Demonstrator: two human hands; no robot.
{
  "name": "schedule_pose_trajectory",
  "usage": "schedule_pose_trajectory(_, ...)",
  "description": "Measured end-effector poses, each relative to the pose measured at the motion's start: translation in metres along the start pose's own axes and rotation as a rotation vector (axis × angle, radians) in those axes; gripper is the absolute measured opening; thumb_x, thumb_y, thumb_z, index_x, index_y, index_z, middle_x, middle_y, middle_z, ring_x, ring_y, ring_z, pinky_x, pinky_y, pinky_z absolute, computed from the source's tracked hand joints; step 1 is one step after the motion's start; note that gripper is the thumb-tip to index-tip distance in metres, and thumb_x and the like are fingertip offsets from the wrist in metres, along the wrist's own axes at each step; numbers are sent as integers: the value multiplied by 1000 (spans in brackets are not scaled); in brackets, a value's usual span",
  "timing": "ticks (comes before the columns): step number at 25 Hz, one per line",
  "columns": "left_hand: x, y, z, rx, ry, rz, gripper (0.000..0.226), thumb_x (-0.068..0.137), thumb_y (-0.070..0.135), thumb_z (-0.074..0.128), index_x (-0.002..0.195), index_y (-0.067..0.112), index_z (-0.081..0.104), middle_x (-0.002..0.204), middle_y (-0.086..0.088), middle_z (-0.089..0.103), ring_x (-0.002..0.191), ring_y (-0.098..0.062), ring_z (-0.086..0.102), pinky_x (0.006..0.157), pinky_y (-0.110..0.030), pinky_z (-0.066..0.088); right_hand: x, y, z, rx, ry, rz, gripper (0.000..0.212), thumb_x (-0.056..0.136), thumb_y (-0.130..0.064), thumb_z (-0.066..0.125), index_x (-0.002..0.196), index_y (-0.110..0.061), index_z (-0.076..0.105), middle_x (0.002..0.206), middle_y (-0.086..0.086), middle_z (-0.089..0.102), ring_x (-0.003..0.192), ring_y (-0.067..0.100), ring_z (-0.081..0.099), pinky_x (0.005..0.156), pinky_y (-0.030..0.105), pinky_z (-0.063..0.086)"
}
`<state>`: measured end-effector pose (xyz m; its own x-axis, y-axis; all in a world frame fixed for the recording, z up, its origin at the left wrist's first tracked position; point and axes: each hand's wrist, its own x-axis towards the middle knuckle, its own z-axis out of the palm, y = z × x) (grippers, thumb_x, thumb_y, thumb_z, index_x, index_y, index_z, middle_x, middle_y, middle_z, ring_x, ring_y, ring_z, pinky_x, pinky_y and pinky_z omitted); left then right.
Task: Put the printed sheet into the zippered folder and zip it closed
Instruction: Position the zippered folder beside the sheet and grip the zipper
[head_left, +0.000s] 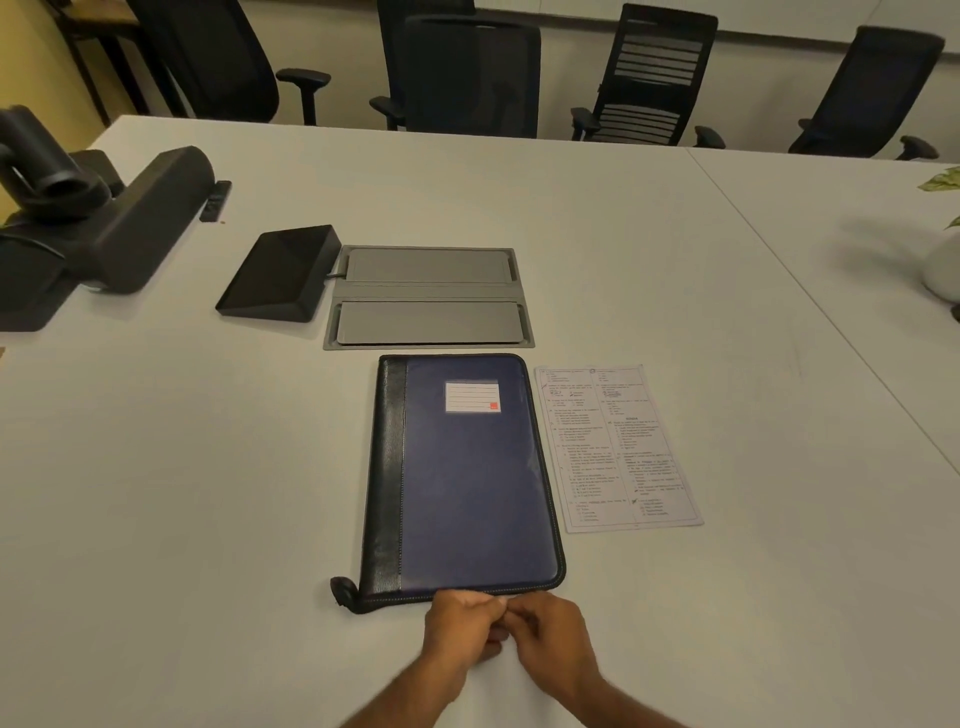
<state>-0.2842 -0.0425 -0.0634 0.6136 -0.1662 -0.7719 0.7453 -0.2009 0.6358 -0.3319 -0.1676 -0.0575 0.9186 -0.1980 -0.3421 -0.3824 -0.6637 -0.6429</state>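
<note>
A blue zippered folder (467, 478) with a black spine and a white label lies shut flat on the white table (208, 467). Its zipper tail curls out at the near left corner. The printed sheet (618, 447) lies flat on the table just right of the folder, touching nothing else. My left hand (460, 626) and my right hand (550, 636) meet at the middle of the folder's near edge, both with curled fingers. The left hand grips that edge. The right hand's fingertips pinch at the zipper line, and the pull itself is hidden under them.
A grey flip-lid cable box (428, 296) is set into the table behind the folder, with a black wedge-shaped touch panel (283, 275) to its left. A black camera bar (104, 223) stands far left. A white plant pot (943, 270) sits at the right edge. Office chairs (467, 78) line the far side.
</note>
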Motion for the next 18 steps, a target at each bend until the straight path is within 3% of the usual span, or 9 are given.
schedule_pose_trajectory(6, -3, -2, 4, -202, -3, -80, 11, 90, 8, 70, 93, -1, 74, 86, -17, 78, 86, -30, 76, 75, -38, 63, -2, 7, -8, 82, -76, 0, 37, 85, 1, 57, 106, -23, 75, 96, -4, 70, 81, 1, 60, 74, 3, 42)
schedule_pose_trajectory(12, -1, -2, 2, -280, 3, -157, 6, 88, 4, 72, 92, 0, 74, 81, -15, 78, 78, -25, 76, 71, -37, 63, -1, 9, -13, 202, -131, 38, 38, 82, 1, 59, 103, -27, 77, 88, -16, 70, 79, -3, 63, 73, 3, 44)
schedule_pose_trajectory(16, 0, -1, 2, -321, -1, -176, 6, 89, 1, 68, 90, -2, 73, 79, -15, 78, 74, -26, 75, 69, -39, 63, 7, 9, -13, 580, 19, 436, 8, 80, -12, 68, 79, -14, 76, 74, 2, 75, 65, 16, 68, 64, 28, 57)
schedule_pose_trajectory(18, 0, -2, 3, -361, -9, -178, 8, 90, -1, 66, 94, -5, 72, 79, -16, 78, 77, -28, 76, 68, -39, 62, 13, 10, -13, 769, 74, 608, 20, 84, -20, 71, 82, 0, 72, 67, 12, 71, 57, 23, 63, 58, 31, 56)
